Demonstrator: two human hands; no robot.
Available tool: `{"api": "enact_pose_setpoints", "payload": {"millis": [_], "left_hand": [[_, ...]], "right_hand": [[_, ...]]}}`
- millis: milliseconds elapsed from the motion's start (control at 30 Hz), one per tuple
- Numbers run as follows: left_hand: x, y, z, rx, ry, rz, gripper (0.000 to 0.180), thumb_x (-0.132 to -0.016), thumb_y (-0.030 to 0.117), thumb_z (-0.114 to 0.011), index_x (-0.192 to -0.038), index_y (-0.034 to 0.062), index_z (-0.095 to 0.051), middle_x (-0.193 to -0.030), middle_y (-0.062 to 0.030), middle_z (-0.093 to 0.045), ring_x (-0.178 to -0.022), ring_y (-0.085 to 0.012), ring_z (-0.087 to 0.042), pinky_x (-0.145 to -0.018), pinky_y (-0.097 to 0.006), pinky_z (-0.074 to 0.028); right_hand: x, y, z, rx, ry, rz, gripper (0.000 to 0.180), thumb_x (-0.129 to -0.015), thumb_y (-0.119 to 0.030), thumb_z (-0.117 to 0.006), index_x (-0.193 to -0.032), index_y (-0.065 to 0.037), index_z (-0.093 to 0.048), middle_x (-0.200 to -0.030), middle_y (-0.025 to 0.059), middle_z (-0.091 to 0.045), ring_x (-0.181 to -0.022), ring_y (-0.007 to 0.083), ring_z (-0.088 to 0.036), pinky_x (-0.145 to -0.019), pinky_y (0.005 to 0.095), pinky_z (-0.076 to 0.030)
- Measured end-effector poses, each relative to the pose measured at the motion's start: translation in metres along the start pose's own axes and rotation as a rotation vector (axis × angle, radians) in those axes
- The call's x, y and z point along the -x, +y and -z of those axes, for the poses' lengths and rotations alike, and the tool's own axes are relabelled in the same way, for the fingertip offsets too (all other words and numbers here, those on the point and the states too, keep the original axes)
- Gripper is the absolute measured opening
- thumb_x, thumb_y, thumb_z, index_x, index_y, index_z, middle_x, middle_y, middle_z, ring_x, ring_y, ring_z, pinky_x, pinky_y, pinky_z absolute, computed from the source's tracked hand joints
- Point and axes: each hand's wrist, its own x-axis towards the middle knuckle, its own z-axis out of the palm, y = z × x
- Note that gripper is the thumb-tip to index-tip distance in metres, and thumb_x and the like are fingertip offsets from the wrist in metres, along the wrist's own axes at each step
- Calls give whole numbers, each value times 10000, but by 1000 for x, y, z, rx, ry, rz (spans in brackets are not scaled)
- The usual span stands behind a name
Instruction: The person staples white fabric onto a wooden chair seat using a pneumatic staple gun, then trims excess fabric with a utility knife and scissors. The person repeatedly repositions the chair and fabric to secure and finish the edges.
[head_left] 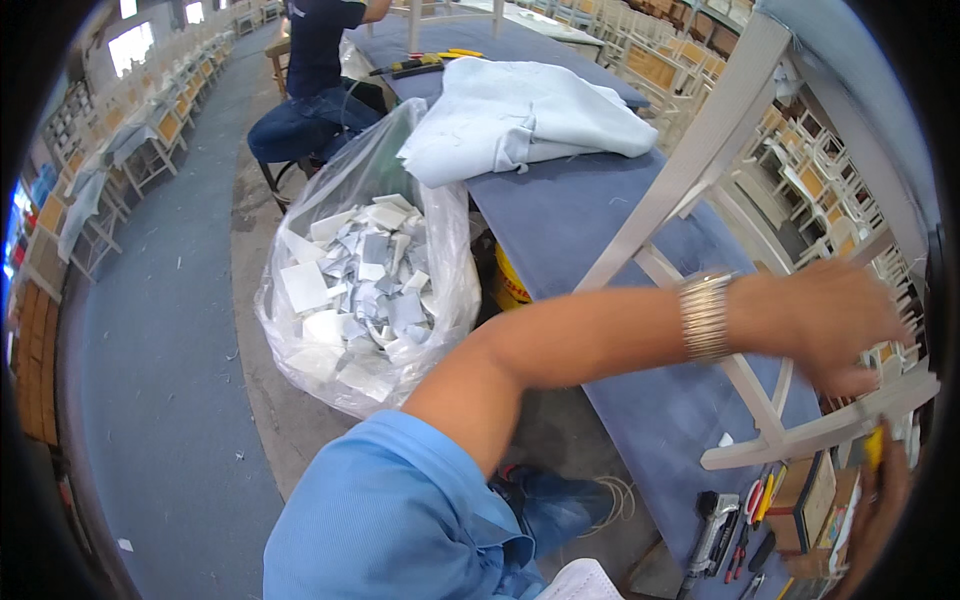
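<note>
My left arm reaches across to the right, a metal-banded bracelet or watch on its wrist. Smeared by motion, my left hand (835, 325) is above the curved rail of a pale wooden chair frame (690, 170); whether it touches the rail I cannot tell. Below that rail, at the dark rim of the view, my right hand (885, 515) is closed around a small yellow tool (875, 447), mostly hidden by the fingers. The chair frame stands tilted on the blue-covered table (600, 215), with light grey-blue material (860, 60) over its upper part.
Cutters, scissors and pliers (735, 540) lie near wooden boxes (805, 500) at the table's near end. Folded pale-blue fabric (530, 115) sits farther along. A clear bag of foam and fabric scraps (370, 290) stands left. Beyond, a person (320, 90) sits; many chairs line the room.
</note>
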Motion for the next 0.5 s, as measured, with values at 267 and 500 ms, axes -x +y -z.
{"api": "enact_pose_setpoints", "payload": {"millis": [267, 500], "left_hand": [[221, 47, 8, 632, -118, 845, 366, -988, 239, -685, -1260, -4, -664, -1080, -128, -749, -936, -196, -732, -855, -310, -579], [343, 83, 2, 1039, -40, 1423, 338, -1058, 211, -573, -1329, 21, -640, -1116, -109, -743, -941, -155, -727, -822, -273, -584]], "right_hand": [[-3, -152, -102, -468, -106, 546, 556, -764, -105, -770, -1304, -73, -639, -906, 125, -625, -829, 344, -611, -742, 460, -471], [18, -216, -207, -701, -324, 537, 566, -800, -172, -780, -1344, -138, -627, -973, 70, -650, -855, 297, -641, -760, 418, -508]]}}
